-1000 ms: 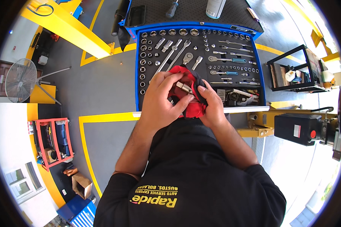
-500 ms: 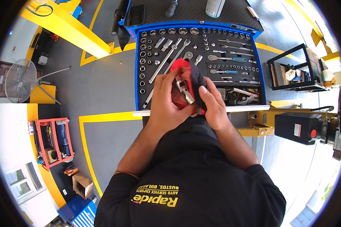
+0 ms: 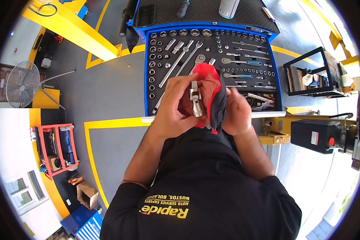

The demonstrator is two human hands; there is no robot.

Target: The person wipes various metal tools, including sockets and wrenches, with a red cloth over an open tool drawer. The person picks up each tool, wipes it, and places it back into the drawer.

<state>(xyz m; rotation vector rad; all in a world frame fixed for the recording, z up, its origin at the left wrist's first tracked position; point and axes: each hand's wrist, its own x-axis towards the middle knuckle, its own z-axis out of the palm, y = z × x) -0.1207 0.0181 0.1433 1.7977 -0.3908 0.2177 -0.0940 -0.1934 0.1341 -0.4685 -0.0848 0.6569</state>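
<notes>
A shiny metal universal joint point(image 3: 196, 101), of the kind used with sockets, lies in a red and black cloth point(image 3: 218, 98). My left hand point(image 3: 174, 106) is closed round the cloth and the joint, its thumb at the joint's lower end. My right hand point(image 3: 237, 114) is against the black side of the cloth, slightly blurred, with its fingers mostly hidden. Both hands are above the front of an open blue tool drawer point(image 3: 281, 86). Black foam in the drawer holds sockets point(image 3: 195, 33), long bars point(image 3: 174, 68) and blue-handled ratchets point(image 3: 252, 63).
On the cabinet top are a screwdriver point(image 3: 183, 9), a phone-like black slab point(image 3: 145, 15) and a spray can point(image 3: 228, 9). A yellow post point(image 3: 76, 30) rises at left, near a fan point(image 3: 23, 85). A black-framed cart point(image 3: 308, 76) stands at right.
The universal joint has turned more upright and shows more clearly in the cloth. My right thumb has come off the cloth's black face, and that hand has shifted right.
</notes>
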